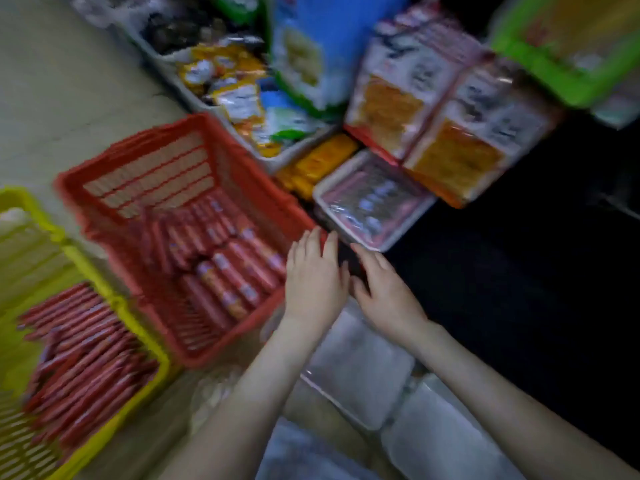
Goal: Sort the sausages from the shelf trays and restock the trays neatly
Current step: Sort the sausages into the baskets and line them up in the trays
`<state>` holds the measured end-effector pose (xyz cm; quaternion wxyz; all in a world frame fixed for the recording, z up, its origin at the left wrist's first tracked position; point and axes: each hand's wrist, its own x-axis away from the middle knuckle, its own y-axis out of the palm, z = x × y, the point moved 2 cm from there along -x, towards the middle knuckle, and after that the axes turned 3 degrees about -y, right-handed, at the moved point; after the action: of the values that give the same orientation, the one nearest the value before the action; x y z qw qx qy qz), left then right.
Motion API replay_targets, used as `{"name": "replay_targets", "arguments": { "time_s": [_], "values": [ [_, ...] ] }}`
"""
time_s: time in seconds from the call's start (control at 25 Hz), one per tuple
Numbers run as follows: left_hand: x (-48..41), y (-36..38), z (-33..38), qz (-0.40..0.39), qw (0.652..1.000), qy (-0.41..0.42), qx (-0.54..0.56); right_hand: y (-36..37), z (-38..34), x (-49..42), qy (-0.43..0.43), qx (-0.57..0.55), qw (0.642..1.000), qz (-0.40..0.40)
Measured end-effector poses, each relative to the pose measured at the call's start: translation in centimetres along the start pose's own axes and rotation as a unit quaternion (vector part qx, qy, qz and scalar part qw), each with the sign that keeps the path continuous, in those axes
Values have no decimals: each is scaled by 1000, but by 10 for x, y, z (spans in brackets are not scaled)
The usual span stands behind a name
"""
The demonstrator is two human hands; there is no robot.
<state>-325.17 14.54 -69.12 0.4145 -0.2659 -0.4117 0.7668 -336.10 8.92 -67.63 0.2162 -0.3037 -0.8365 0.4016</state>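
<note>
The view is blurred by motion. A red basket (104, 181) on the floor holds several thick red sausages (225, 271). To its left a yellow basket (86, 268) holds many thin red sausages (79, 358). A white shelf tray (398, 239) with wrapped sausages lies just beyond my hands. My left hand (315, 275) hovers palm down with straight fingers at the red basket's right corner. Beside it, my right hand (384, 296) is spread flat, its fingertips near the tray's front corner. Neither hand holds anything.
Empty white trays (360, 368) lie on the floor under my forearms. Yellow packets (322, 161), orange-and-white snack bags (450, 133), a blue bag (311, 46) and a green basket (561, 64) crowd the shelf behind. Dark space lies to the right.
</note>
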Motion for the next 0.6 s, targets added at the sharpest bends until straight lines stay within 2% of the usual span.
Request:
{"name": "replay_targets", "arguments": {
  "time_s": [0.12, 0.24, 0.4, 0.52, 0.6],
  "values": [
    [49, 53, 114, -103, 989, 108, 17, -63, 74, 123, 124, 22, 991, 33],
    [123, 108, 218, -194, 961, 197, 23, -104, 148, 264, 242, 34, 967, 66],
    [236, 187, 319, -337, 890, 307, -22, -106, 244, 452, 394, 48, 914, 88],
    [316, 251, 348, -403, 822, 389, -104, -62, 296, 561, 481, 71, 874, 18],
    [365, 296, 343, -439, 773, 433, -152, -20, 318, 608, 488, 60, 870, -37]
  ]
}}
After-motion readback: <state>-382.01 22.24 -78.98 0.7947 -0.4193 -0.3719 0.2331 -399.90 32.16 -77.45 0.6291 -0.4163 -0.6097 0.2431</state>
